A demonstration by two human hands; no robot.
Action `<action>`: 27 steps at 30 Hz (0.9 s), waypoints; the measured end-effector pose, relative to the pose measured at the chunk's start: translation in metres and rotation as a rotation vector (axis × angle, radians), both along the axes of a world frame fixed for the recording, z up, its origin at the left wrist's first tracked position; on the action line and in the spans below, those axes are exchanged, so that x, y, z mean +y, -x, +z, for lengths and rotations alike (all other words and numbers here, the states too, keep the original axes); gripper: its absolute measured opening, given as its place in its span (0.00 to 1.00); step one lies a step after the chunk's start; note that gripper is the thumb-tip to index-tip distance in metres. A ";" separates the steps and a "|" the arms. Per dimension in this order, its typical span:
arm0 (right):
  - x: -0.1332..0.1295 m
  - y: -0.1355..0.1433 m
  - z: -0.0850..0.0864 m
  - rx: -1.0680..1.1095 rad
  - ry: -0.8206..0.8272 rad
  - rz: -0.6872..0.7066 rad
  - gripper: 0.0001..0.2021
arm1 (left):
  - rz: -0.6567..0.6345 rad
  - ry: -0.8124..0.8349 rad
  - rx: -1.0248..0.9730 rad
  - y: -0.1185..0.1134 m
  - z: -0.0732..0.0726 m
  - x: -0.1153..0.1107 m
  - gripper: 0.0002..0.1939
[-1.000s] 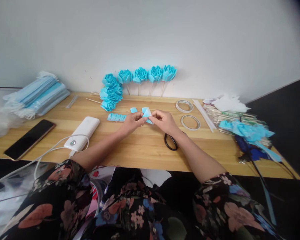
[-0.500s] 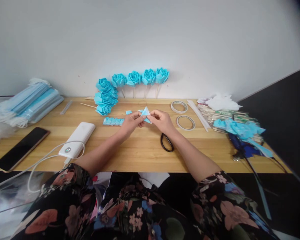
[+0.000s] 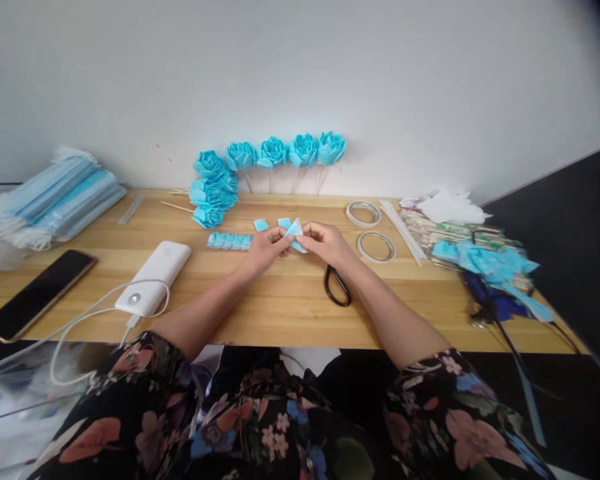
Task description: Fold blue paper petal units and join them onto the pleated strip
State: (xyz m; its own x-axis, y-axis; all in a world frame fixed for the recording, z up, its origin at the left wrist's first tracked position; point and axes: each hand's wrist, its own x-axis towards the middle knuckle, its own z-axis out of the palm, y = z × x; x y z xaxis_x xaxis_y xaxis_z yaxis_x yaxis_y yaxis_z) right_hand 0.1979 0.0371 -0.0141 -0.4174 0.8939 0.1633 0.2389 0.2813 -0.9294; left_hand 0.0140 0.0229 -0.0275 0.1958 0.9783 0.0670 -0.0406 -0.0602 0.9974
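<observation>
Between my two hands is a small blue folded piece [image 3: 295, 231], pointed at the top like a triangle; whether it is paper or fabric I cannot tell. My left hand [image 3: 267, 250] pinches its left side, and my right hand [image 3: 325, 241] pinches its right side. Just behind the fingers lie small flat blue pieces [image 3: 261, 225]. A row of folded blue pieces [image 3: 229, 241] lies left of my left hand. Below my right hand shows a black looped handle [image 3: 337, 287]; the rest of that tool is hidden by the hand and forearm.
Blue flowers on sticks [image 3: 273, 153] lean on the wall, with more stacked flowers [image 3: 213, 190] at left. Tape rolls [image 3: 377, 247], white strips [image 3: 403, 231] and a cluttered pile [image 3: 490, 260] are right. Face masks [image 3: 70, 197], a phone [image 3: 40, 293] and a cabled power bank [image 3: 153, 277] are left.
The view has shifted slightly. Both hands still pinch the blue folded piece, which has tilted a little to the right. More of the flat blue pieces behind the fingers shows.
</observation>
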 end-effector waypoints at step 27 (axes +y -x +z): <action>-0.002 0.001 0.003 0.169 0.004 -0.180 0.12 | -0.167 0.101 0.121 -0.002 0.005 -0.010 0.20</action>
